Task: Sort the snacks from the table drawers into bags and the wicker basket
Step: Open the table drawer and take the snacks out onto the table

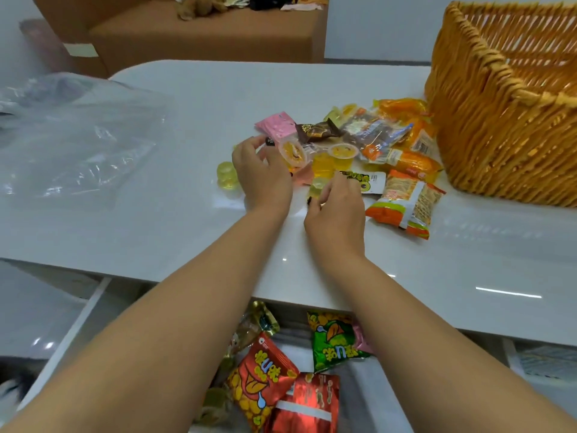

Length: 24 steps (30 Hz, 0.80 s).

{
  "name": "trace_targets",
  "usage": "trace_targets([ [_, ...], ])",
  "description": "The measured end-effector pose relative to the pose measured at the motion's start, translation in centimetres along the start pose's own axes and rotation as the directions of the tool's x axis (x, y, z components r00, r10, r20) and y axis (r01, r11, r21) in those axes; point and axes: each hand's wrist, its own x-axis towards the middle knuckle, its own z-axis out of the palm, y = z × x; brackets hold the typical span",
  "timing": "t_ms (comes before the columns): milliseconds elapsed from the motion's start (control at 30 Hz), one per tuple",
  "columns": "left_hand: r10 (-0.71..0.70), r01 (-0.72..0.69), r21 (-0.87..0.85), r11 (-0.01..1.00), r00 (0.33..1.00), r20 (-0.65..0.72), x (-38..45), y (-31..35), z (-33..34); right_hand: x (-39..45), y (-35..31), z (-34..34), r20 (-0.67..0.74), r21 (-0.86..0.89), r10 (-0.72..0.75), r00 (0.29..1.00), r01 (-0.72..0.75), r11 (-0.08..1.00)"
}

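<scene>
A heap of snacks (374,142) lies on the white table (193,232) beside the wicker basket (505,120): jelly cups, orange packets, a pink packet (276,125). My left hand (262,173) curls round a jelly cup with an orange lid (292,151). My right hand (337,207) pinches a small pale yellow jelly cup (318,185). Another yellow jelly cup (226,175) sits left of my left hand. The open drawer (359,398) below the table edge holds red packets (262,373) and a green packet (335,340).
Clear plastic bags (71,142) lie on the table's left part. A brown sofa (199,32) with small items stands behind the table. A striped noodle packet (406,201) lies right of my right hand, near the basket's front.
</scene>
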Motion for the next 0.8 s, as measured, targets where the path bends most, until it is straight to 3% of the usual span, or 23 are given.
trace_targets([
  [200, 0.009, -0.010, -0.027, 1.000, 1.000, -0.018, -1.1, -0.1, -1.1, 0.2, 0.3, 0.3, -0.014, 0.058, 0.014, 1.000, -0.013, 0.998],
  [467, -0.174, 0.186, -0.149, 0.971, 0.981, 0.090, -4.8, 0.0, -5.3, 0.2, 0.4, 0.3, 0.013, 0.096, 0.002, 1.000, -0.003, 0.995],
  [567, -0.142, 0.155, -0.069, 0.985, 0.976, 0.166, -6.1, -0.1, -7.5, -0.2, 0.2, 0.3, 0.088, 0.054, -0.042, 0.995, 0.037, 0.998],
  [667, -0.076, 0.071, 0.026, 0.997, 0.942, 0.328, -6.6, -0.5, -9.7, -1.0, 0.5, 0.0, 0.145, 0.060, -0.142, 0.979, 0.134, 0.989],
  [800, 0.010, -0.075, 0.122, 0.990, 0.885, 0.466, -7.3, -1.0, -13.5, -4.6, 0.2, -2.0, 0.051, 0.229, -0.174, 0.983, 0.158, 0.961],
])
